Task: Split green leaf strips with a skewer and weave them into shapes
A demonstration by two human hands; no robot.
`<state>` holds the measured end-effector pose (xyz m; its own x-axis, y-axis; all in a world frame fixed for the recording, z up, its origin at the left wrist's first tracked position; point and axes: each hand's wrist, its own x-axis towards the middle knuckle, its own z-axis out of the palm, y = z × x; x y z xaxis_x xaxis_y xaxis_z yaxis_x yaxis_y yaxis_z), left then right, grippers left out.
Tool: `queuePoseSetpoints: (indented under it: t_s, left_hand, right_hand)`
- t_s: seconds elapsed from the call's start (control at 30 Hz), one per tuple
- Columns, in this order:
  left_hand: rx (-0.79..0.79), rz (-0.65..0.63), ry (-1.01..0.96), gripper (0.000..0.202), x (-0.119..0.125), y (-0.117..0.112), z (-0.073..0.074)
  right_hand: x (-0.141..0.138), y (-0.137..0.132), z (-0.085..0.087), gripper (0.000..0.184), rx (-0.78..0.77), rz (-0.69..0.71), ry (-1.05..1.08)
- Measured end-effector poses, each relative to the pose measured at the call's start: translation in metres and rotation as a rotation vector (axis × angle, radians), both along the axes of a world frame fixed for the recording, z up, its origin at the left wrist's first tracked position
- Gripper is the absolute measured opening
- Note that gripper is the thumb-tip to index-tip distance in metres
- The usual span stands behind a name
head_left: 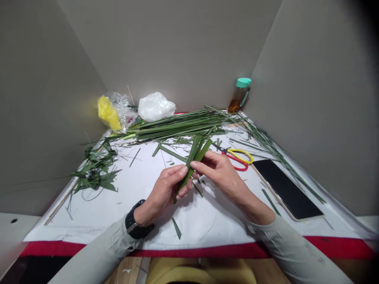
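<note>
Both hands hold a small bundle of green leaf strips [196, 152] above the white table cover [89, 213]. My left hand [166, 193], with a black watch on its wrist, is closed round the lower part of the strips. The fingers of my right hand [219, 167] pinch the same strips a little higher up. The strips fan out upward and away from me. Yellow-and-red scissors [238, 157] lie just beyond my right hand.
A long pile of green leaves [183, 124] runs across the back of the table. Woven leaf pieces [96, 169] lie at left, a dark phone [286, 189] at right. At the back stand a yellow bag [108, 112], a white bag [155, 105] and a teal-capped bottle [239, 94]. Grey walls enclose the table.
</note>
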<state>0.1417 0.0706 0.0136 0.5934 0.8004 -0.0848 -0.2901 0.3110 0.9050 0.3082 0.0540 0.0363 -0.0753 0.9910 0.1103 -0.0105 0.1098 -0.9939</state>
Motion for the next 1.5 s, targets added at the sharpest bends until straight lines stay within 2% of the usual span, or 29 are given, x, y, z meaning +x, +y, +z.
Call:
queuePoseSetpoints:
  t_s: [0.5, 0.73, 1.03, 1.17, 1.3, 1.4, 1.5]
  left_hand:
    - [0.109, 0.103, 0.096, 0.024, 0.0, -0.001, -0.005]
    - [0.129, 0.112, 0.093, 0.019, 0.001, 0.0, -0.006]
    - [0.093, 0.122, 0.119, 0.022, 0.003, 0.0, -0.007]
    - [0.203, 0.161, 0.228, 0.025, 0.005, 0.003, -0.009]
    - [0.277, 0.232, 0.366, 0.026, -0.018, 0.015, -0.001]
    - [0.338, 0.288, 0.512, 0.026, -0.057, 0.024, 0.003]
    - [0.398, 0.346, 0.7, 0.023, -0.105, 0.037, -0.003]
  right_hand:
    - [-0.002, 0.001, -0.003, 0.025, 0.005, -0.042, 0.061]
    - [0.0, 0.0, -0.003, 0.021, 0.018, -0.06, 0.067]
    - [-0.002, 0.0, -0.008, 0.018, 0.059, -0.036, 0.033]
    - [0.002, 0.001, -0.017, 0.018, 0.041, -0.112, -0.039]
    - [0.008, 0.01, -0.028, 0.024, -0.113, -0.133, 0.095]
    - [0.009, 0.013, -0.03, 0.03, -0.221, -0.108, 0.208]
    - [0.007, 0.013, -0.029, 0.031, -0.276, -0.092, 0.247]
